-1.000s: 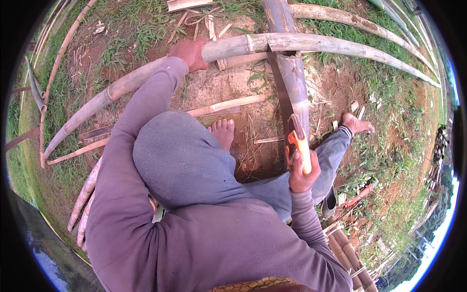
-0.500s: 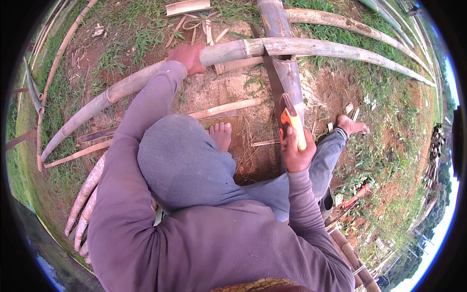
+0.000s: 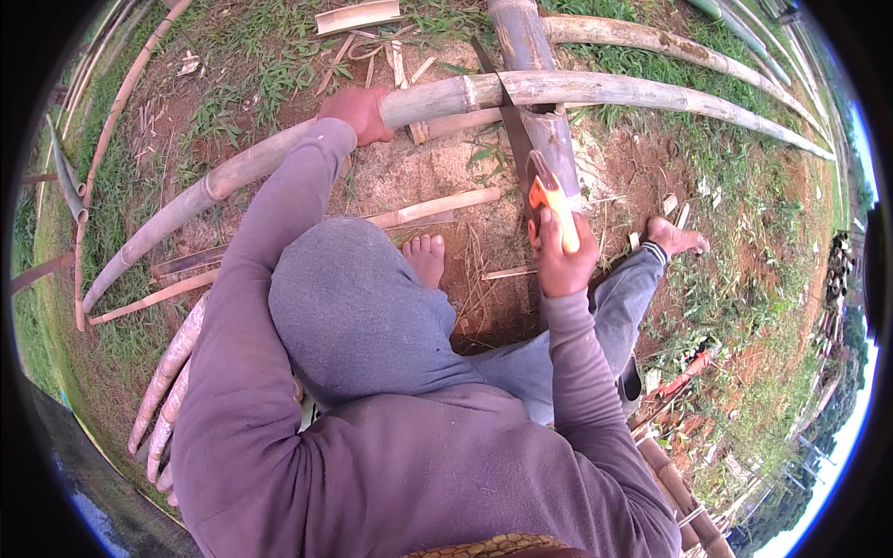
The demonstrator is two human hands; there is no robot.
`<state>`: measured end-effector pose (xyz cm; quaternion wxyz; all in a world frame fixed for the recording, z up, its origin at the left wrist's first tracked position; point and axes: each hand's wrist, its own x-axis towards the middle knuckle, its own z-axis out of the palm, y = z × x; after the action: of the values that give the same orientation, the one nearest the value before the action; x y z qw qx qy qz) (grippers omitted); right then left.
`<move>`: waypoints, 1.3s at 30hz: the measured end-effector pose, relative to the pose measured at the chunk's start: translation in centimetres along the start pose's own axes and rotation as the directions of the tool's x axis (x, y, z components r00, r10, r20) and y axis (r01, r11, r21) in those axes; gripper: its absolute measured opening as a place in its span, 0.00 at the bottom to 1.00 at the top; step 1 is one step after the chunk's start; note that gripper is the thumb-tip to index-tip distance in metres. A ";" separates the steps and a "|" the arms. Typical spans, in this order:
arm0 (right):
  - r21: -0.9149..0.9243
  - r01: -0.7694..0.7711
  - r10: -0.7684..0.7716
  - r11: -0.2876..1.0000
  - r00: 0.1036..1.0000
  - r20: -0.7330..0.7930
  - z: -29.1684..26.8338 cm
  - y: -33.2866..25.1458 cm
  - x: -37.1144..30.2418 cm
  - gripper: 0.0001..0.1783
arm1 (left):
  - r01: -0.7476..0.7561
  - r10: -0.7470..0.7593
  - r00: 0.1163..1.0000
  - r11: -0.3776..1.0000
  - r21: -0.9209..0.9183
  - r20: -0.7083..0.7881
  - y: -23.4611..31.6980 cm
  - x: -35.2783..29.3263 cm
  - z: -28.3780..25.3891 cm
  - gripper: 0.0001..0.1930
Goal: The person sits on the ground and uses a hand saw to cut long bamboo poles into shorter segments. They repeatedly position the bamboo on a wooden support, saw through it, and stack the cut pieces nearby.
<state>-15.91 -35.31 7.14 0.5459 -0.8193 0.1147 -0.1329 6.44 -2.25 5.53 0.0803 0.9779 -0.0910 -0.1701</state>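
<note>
A long pale bamboo pole runs from left to right in front of me, crossing over a thicker bamboo pole that points away from me. My left hand is closed round the long pole, left of the crossing. In my right hand is the orange handle of a handsaw. The saw's dark blade sits in a cut in the long pole beside the crossing, its tip showing beyond the pole. Below the crossing, the thicker pole shows an open hollow.
Another bamboo pole lies at the back right. Split bamboo strips and a curved offcut lie on the sawdust-covered soil and grass. A red-handled tool rests at the right. My bare feet are near the saw.
My right hand has pushed the saw forward, away from me, so more of the blade's tip shows beyond the pole. My left hand keeps its hold on the pole.
</note>
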 end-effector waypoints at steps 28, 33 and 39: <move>0.022 0.005 -0.007 1.000 0.998 0.062 4.7 -0.2 8.0 0.14 | -0.004 0.005 1.000 1.000 -0.013 0.025 1.2 -0.5 0.7 0.39; 0.000 -0.054 0.054 0.999 0.998 0.031 -3.4 -0.7 -5.6 0.11 | 0.015 -0.015 1.000 1.000 0.006 0.005 -0.3 -0.8 1.4 0.39; 0.006 0.090 -0.089 0.996 0.994 -0.057 -0.3 3.3 -1.7 0.09 | -0.005 0.005 1.000 1.000 0.017 -0.022 1.1 0.3 2.1 0.38</move>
<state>-17.75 -36.27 4.06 0.5393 -0.8172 0.0929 -0.1810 5.81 -3.63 3.73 0.0734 0.9802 -0.0939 -0.1582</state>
